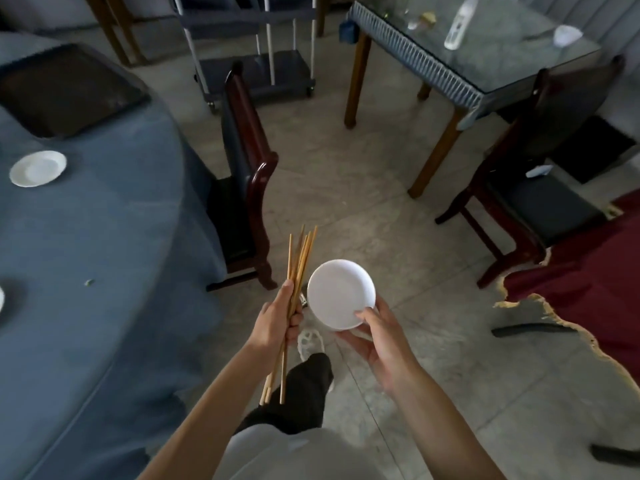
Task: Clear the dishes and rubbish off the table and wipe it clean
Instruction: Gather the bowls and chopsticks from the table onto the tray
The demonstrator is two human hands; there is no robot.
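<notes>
The left hand (277, 322) has its grip clenched round a bundle of wooden chopsticks (294, 303), fingers curled about the middle of the sticks so that the tips fan out above the thumb and the butts hang down past the wrist. The right hand (379, 336) is grasping a small white bowl (337, 292) by its near rim, thumb on the inside edge and fingers beneath, with the bowl tipped so its inside faces the camera. Both are held over the tiled floor (346, 174), just beside each other but apart, off the edge of the round tabletop (104, 258) covered in blue cloth to the left. On that cloth lie a white saucer (38, 168) near the far side, a dark tray (65, 91) beyond it, and a small green scrap (89, 282). A dark wooden chair (247, 174) stands against the tabletop's edge. Farther off, a grey trolley (252, 46) stands by a glass-topped table (485, 53) bearing blurred clear items.
</notes>
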